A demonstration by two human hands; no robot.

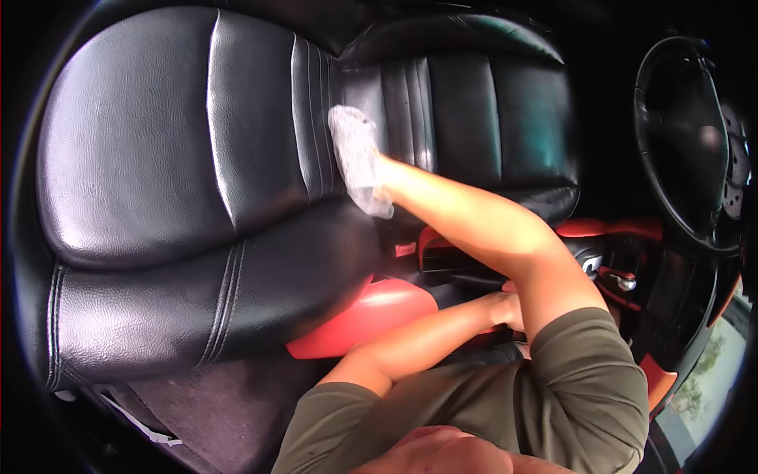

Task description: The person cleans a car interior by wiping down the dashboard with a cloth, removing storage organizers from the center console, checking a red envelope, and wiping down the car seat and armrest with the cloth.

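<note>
A crumpled whitish-grey cloth (355,154) lies over the seam where the black leather seat's backrest (142,118) meets its cushion (462,118). My right hand (383,178) presses the cloth there, and most of its fingers are covered by it. My right arm reaches across from the right, bent at the elbow. Lower down, my left hand (512,310) is by the centre console, partly hidden behind my right arm. I cannot make out how its fingers are held or what they touch.
A red panel (379,312) sits beside the near black seat side (134,324). The steering wheel (643,134) is at the right, with a gear lever (624,280) below it. Red-trimmed console parts (592,229) lie between. Dark carpet (213,411) shows at lower left.
</note>
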